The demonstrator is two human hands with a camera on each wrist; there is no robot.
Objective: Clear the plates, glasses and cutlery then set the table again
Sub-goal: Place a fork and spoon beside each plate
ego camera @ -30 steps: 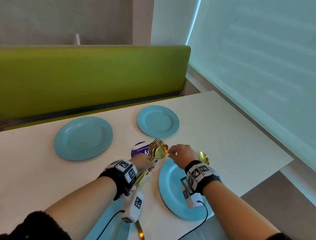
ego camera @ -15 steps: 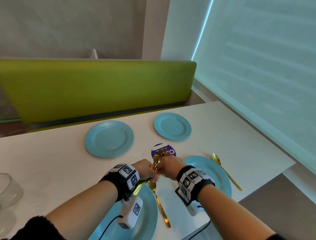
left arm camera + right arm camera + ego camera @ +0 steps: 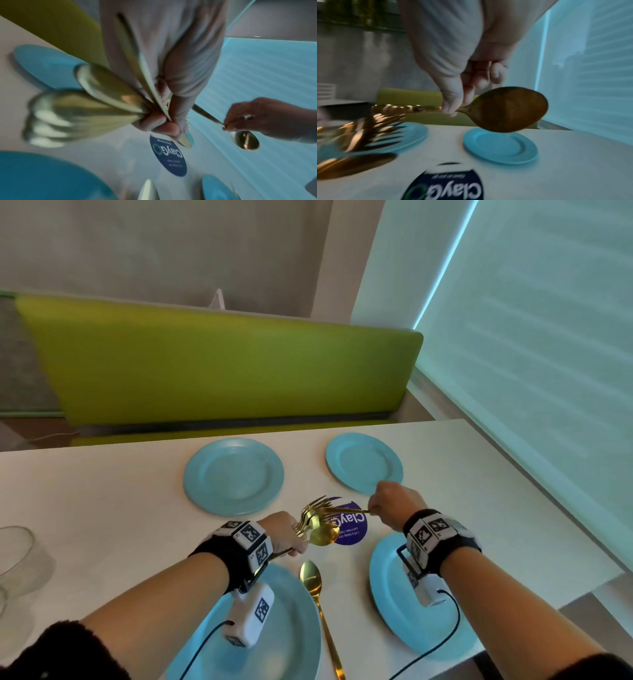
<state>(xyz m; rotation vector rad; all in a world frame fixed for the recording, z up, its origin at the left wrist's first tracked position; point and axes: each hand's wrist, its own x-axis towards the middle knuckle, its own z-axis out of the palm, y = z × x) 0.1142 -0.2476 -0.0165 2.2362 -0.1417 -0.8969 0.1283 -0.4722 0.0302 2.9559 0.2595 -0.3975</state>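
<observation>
The white rectangular table [image 3: 479, 508] carries four round blue plates. Two are fully visible on the far side: the far left blue plate [image 3: 233, 475] and the smaller-looking far right blue plate [image 3: 363, 462]. The near left blue plate [image 3: 294, 628] is partly covered by the left forearm and cut off by the lower frame edge; the near right blue plate [image 3: 387, 583] is partly covered by the right wrist unit.

A clear glass vessel [image 3: 17, 556] is cut off at the left frame edge; its full shape cannot be determined.

A round purple sticker [image 3: 352, 529] on the table centre is partly hidden by cutlery.

The left hand [image 3: 284, 534] is clenched around a bundle of gold forks and spoons [image 3: 317, 523], held above the table. The bundle is motion-blurred in both wrist views, and its pieces cannot be counted reliably; several fork heads and at least one spoon bowl are distinguishable.

The right hand [image 3: 394, 503] pinches one gold spoon [image 3: 505, 109] at its neck between thumb and fingers. The spoon is held in the air, with its bowl above the far right blue plate in the right wrist view and its handle pointing toward the bundle. In the head view the bowl is hidden behind the hand.

One loose gold spoon [image 3: 317, 597] lies flat on the table between the two near plates; its handle end is cut off by the lower frame edge.
</observation>
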